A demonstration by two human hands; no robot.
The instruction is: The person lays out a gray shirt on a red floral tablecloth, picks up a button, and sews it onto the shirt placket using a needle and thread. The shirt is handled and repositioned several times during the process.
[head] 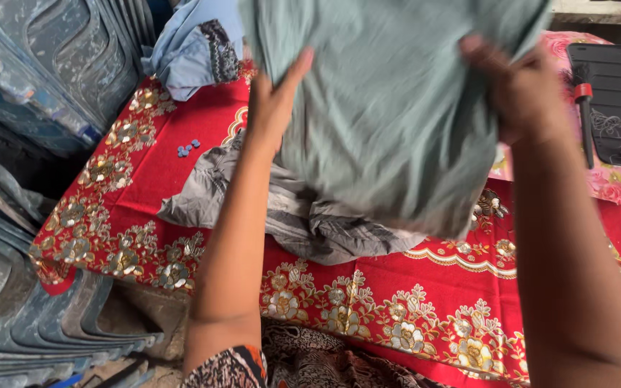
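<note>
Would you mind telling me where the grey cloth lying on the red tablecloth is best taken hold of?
Probably the grey cloth is best pinched at its bare left corner, coming from the left: that end lies flat and exposed on the red tablecloth, while its right part sits under the lifted green cloth.

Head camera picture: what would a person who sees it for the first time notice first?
First comes the grey-green cloth, held up in the middle by the left hand and the right hand. Under it lies the red tablecloth with gold flowers, bearing a crumpled grey garment. At the left edge stands a pile of blue-grey plastic chairs.
</note>
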